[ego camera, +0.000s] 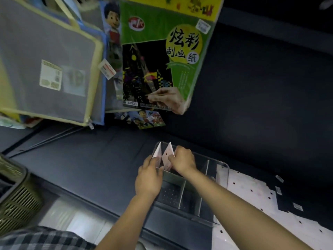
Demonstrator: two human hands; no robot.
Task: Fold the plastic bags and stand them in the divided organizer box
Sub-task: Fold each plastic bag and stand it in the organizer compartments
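A clear divided organizer box sits on the dark surface in front of me. Two white bags folded into triangles stand upright in its far compartment. My left hand pinches the left folded bag at the box's left wall. My right hand grips the right folded bag, which has small red dots. The nearer compartments of the box look dark, and I cannot tell what is in them.
Flat white dotted plastic bags lie to the right of the box. A green scratch-paper pack and zip folders hang above. An olive slatted basket stands at the left. Small white tags lie on the dark surface.
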